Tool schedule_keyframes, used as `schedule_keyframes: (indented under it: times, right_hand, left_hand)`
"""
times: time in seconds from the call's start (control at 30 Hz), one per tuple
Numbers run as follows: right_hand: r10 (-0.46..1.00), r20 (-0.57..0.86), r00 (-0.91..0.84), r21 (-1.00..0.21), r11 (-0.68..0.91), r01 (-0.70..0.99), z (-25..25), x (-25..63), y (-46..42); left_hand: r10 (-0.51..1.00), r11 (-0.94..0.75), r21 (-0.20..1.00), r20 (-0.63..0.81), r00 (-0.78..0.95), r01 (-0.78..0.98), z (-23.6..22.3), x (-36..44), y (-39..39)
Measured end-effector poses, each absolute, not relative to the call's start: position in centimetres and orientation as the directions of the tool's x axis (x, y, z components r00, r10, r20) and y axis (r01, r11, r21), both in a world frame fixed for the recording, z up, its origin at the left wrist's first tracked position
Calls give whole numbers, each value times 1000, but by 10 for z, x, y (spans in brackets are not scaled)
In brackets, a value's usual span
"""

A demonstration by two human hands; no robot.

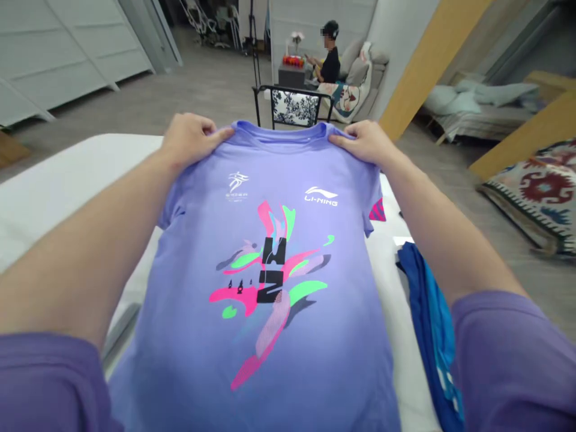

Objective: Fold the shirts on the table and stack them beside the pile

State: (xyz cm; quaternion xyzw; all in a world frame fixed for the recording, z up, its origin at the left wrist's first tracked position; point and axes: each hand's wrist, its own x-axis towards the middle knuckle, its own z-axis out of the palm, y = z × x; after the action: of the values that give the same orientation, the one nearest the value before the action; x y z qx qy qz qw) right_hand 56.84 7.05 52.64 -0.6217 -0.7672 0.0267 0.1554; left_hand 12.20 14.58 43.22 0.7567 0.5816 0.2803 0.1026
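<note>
A purple T-shirt [189,300] with a bright pink, green and black print is stretched out in front of me, its printed side facing up. My left hand [191,138] is closed on the shoulder beside the collar, thumb on top. On the other shoulder, my right hand [366,139] pinches the cloth the same way. The neckline is pulled taut between the two hands. Both short sleeves hang out at the sides, the right one showing a pink patterned patch. The shirt's lower hem is out of view.
Under the shirt is a white table [81,174]. Folded blue clothing [432,324] lies on its right side, and a grey flat item [120,330] is partly covered at left. A black-framed chair [294,108] stands beyond. Farther back, a person [330,60] sits by a sofa.
</note>
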Motion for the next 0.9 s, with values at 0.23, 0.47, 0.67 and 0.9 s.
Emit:
schedule_keyframes:
  times: [0.23, 0.47, 0.67, 0.9]
  right_hand:
    - [1000, 4, 5, -223, -4, 975, 444, 568, 80]
    - [876, -479, -58, -195, -42, 980, 478, 621, 15]
    - [846, -530, -59, -145, -22, 989, 461, 648, -10]
    - [873, -487, 1, -46, -26, 999, 443, 672, -6]
  left_hand:
    - [997, -52, 429, 72, 23, 902, 364, 127, 144]
    - [999, -31, 396, 35, 19, 918, 337, 110, 142]
    - [999, -27, 365, 54, 8, 930, 339, 124, 157]
    - [998, -44, 357, 51, 28, 933, 343, 143, 182]
